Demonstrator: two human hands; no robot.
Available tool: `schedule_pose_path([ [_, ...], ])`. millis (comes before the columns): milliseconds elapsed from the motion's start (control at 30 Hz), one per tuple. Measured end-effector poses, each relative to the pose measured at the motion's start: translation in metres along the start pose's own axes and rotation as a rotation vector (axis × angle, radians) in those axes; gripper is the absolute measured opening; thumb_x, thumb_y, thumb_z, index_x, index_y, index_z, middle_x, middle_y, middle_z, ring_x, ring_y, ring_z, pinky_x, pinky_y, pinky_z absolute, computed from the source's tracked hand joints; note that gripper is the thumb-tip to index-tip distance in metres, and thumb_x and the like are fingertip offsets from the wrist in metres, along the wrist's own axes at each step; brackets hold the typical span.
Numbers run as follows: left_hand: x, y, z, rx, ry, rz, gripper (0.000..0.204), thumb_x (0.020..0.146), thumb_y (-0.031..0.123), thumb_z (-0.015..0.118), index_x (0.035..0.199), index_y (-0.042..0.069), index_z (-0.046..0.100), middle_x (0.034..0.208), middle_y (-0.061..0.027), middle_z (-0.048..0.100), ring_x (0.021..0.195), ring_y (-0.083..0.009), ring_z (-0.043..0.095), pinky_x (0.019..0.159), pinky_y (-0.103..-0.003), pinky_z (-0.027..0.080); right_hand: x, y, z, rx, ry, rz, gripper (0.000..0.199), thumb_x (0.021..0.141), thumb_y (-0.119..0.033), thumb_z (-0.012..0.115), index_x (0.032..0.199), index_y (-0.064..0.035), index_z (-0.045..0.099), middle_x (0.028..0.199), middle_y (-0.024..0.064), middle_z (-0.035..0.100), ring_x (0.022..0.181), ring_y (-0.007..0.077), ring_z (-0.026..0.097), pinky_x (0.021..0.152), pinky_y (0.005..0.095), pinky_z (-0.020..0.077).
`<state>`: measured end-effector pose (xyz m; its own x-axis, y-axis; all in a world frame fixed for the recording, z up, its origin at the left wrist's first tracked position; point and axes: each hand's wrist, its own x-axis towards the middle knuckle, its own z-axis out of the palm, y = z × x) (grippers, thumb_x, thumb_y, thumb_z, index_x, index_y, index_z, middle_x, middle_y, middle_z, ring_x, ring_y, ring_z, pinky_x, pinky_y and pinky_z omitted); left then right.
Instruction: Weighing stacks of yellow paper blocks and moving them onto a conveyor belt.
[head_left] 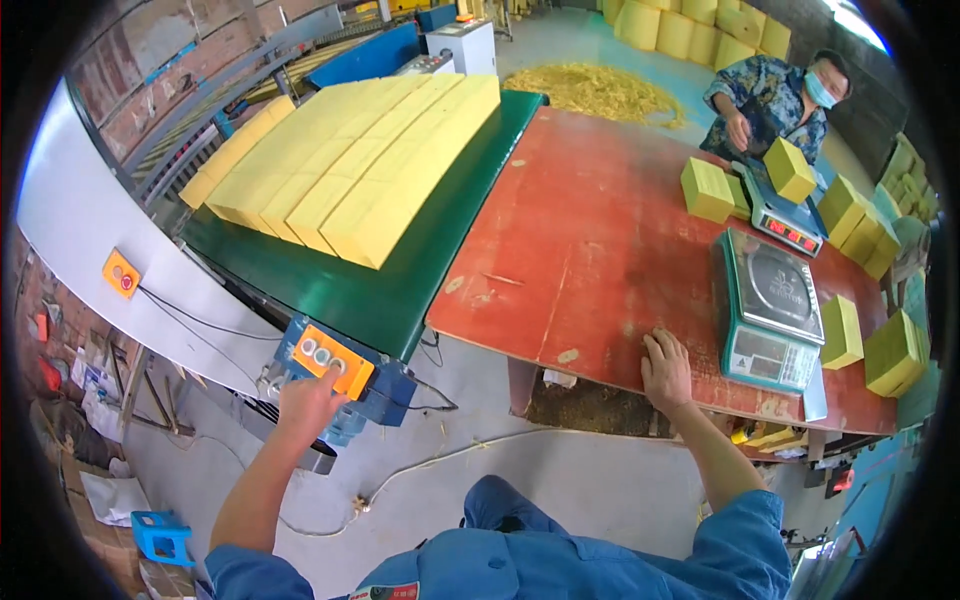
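Note:
My left hand [308,402] has one finger stretched out onto a button of the orange control box [333,361]; its other fingers look curled and are partly hidden. The box is fixed to blue machinery at the near end of a green conveyor belt [390,300]. Long yellow blocks [350,160] lie side by side in rows on this belt. My right hand [667,372] rests open near the front edge of the red table [570,250], with nothing in it. Right of it stands a teal weighing scale [770,310] with a bare metal pan.
Across the table a masked person [775,110] stands by a second scale [785,225] carrying a yellow block [790,170]. More yellow blocks [897,355] line the right side. A cable [440,462] crosses the floor. A blue stool [161,537] stands lower left.

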<state>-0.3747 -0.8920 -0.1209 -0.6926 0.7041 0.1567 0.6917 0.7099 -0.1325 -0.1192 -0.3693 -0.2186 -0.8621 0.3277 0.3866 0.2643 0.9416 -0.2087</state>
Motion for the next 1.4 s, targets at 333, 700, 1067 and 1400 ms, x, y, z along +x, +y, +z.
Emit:
schedule_pose_path([
  [333,-0.016,0.008,-0.002,0.003,-0.056,-0.013,0.055,0.074,0.038,0.078,0.118,0.011,0.058,0.062,-0.0076,0.063,0.058,-0.027,0.065,0.053,-0.04,0.048,-0.015,-0.003,-0.007,-0.023,0.019,0.011,0.038,0.085,-0.013,0.059,0.121,-0.0015,0.056,0.13,0.0194,0.051,0.126,0.0368,0.045,0.106,0.0484,0.0355],
  [700,-0.006,-0.002,0.006,-0.078,-0.014,-0.014,0.053,0.077,0.033,0.076,0.122,0.01,0.057,0.064,-0.0106,0.064,0.06,-0.0294,0.066,0.055,-0.041,0.05,-0.004,0.002,-0.001,-0.038,0.027,0.023,0.036,0.087,-0.015,0.058,0.121,-0.0012,0.057,0.13,0.0187,0.053,0.126,0.0363,0.046,0.105,0.0465,0.0368],
  [1067,-0.002,0.003,0.003,-0.075,-0.042,0.009,0.055,0.076,0.03,0.078,0.122,0.011,0.056,0.066,-0.011,0.065,0.062,-0.0289,0.066,0.056,-0.04,0.05,-0.014,0.004,0.006,-0.083,0.011,0.049,0.039,0.087,-0.016,0.058,0.123,-0.003,0.057,0.133,0.0169,0.052,0.127,0.0349,0.046,0.107,0.0462,0.0363],
  [1400,-0.01,-0.006,0.014,-0.128,-0.076,-0.073,0.054,0.074,0.024,0.08,0.122,0.01,0.058,0.067,-0.015,0.064,0.064,-0.0337,0.065,0.057,-0.045,0.048,-0.009,0.002,0.005,-0.024,0.055,0.061,0.036,0.085,-0.018,0.061,0.118,-0.0045,0.058,0.127,0.0147,0.054,0.124,0.0328,0.048,0.103,0.046,0.0386],
])
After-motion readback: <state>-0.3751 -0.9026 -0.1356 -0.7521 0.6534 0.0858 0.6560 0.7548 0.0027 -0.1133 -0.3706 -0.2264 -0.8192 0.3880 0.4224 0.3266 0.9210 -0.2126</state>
